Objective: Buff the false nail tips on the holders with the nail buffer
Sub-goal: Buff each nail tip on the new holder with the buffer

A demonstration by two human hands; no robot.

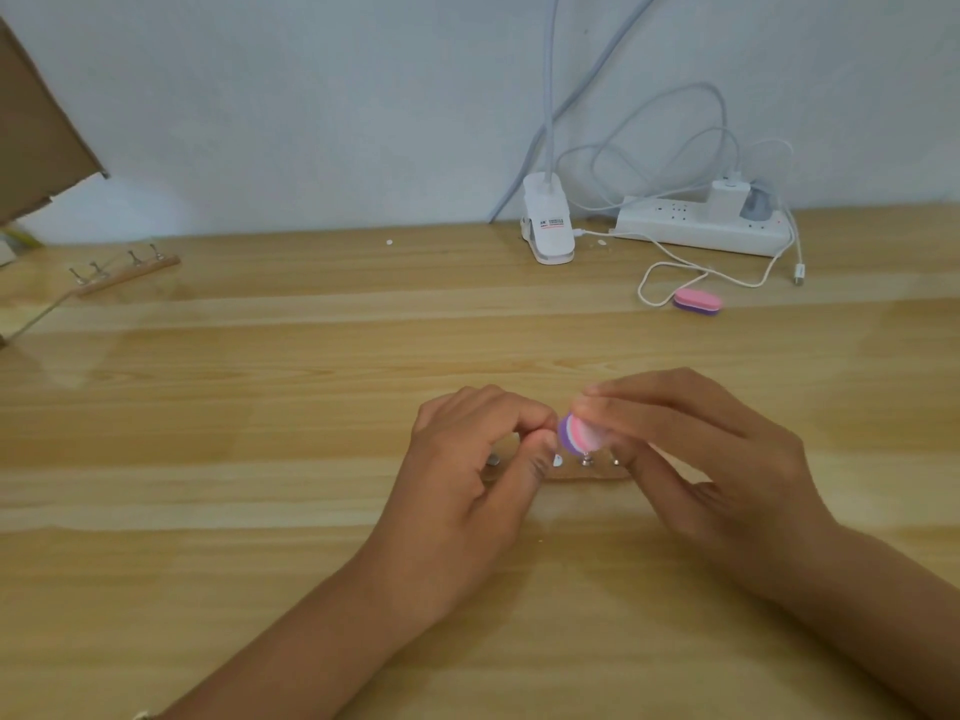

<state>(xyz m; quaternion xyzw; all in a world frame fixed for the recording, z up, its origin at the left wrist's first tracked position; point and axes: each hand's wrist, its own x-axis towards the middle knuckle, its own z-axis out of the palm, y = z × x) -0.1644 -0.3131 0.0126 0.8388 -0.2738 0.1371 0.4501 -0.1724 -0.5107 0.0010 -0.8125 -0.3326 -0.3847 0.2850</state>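
A small pink and purple nail buffer [577, 434] is pinched between the thumb and fingers of my right hand [691, 454], just above a wooden holder strip [587, 472] with metal pegs. My left hand [478, 475] has its fingers curled and pinches something small at the strip's left part, right beside the buffer; what it pinches is hidden. One pale false nail tip [557, 460] shows on a peg between my hands. Most of the strip is covered by my hands.
A second pink and purple buffer [697, 302] lies at the back right by a white cable. A white power strip [701, 226] and a clip lamp base [548, 226] stand against the wall. Another holder strip [127, 272] lies at the far left near cardboard [36, 122].
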